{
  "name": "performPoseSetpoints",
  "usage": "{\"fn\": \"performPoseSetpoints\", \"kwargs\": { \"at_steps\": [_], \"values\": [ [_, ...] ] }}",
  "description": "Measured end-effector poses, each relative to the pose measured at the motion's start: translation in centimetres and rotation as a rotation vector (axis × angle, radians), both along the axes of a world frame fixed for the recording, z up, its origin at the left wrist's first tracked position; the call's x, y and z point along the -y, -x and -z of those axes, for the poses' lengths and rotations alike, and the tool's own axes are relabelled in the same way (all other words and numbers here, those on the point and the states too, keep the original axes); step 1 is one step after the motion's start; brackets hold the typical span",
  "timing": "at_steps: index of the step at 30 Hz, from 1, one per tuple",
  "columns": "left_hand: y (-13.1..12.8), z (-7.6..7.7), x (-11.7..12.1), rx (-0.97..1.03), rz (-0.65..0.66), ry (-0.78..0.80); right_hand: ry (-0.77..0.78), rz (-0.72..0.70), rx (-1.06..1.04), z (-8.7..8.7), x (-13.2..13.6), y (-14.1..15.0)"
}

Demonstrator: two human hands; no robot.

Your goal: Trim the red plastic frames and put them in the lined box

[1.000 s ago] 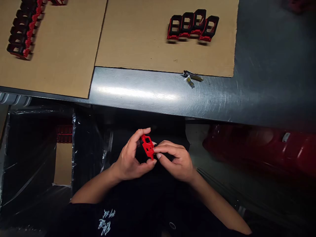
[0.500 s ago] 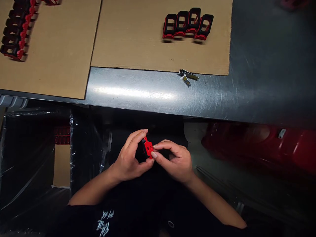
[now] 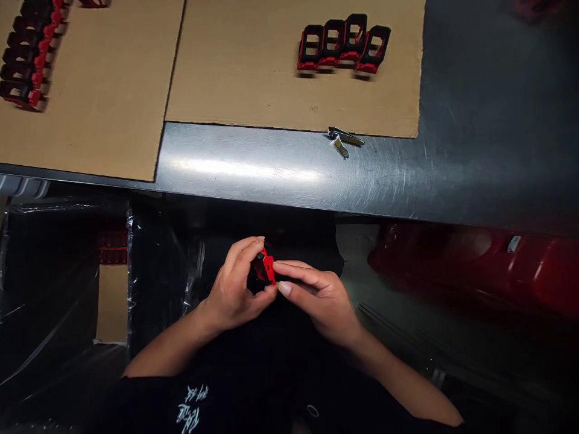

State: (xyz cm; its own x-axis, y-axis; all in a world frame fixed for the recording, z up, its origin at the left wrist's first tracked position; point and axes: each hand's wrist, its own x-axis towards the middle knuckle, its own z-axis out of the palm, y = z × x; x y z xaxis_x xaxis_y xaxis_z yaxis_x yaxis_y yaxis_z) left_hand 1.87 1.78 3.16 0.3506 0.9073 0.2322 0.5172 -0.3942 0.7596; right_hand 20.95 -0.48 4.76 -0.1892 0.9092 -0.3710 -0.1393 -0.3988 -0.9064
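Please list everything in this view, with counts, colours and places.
plastic part: one, red and black, between the hands
row of plastic frames: four, black and red, on the right cardboard sheet
longer row of frames: several, black and red, cut off top left
cardboard sheets: two, tan, on the steel table
nail clipper: one, silver and gold, on the table
plastic-lined bin: one, black, lower left
blurred object: one, red, lower right
left hand: one, gripping the part
right hand: one, fingers at the part
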Motion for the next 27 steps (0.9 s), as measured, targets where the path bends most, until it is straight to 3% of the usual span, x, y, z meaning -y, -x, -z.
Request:
{"fn": "performPoseSetpoints", "kwargs": {
  "at_steps": [5, 11, 16, 21, 27],
  "values": [
    [0.2, -0.3, -0.1, 0.022, -0.008, 0.045, 0.11, -0.078, -0.127, -1.0, 0.1, -0.6],
    [0.3, -0.9, 0.2, 0.145, -0.019, 0.333, 0.083, -0.067, -0.123, -1.0, 0.1, -0.7],
    [1.2, -0.8, -0.7, 0.391, 0.243, 0.561, 0.122, 0.042, -0.139, -0.5, 0.4, -0.3],
    [2.3, -1.1, -2.3, 0.313, 0.491, 0.529, 0.209, 0.04, -0.176, 0.0, 0.2, 0.0],
    [1.9, -1.1, -2.2, 0.249, 0.471, 0.367, 0.16, -0.012, -0.131, 0.1, 0.0, 0.5]
  ]
}}
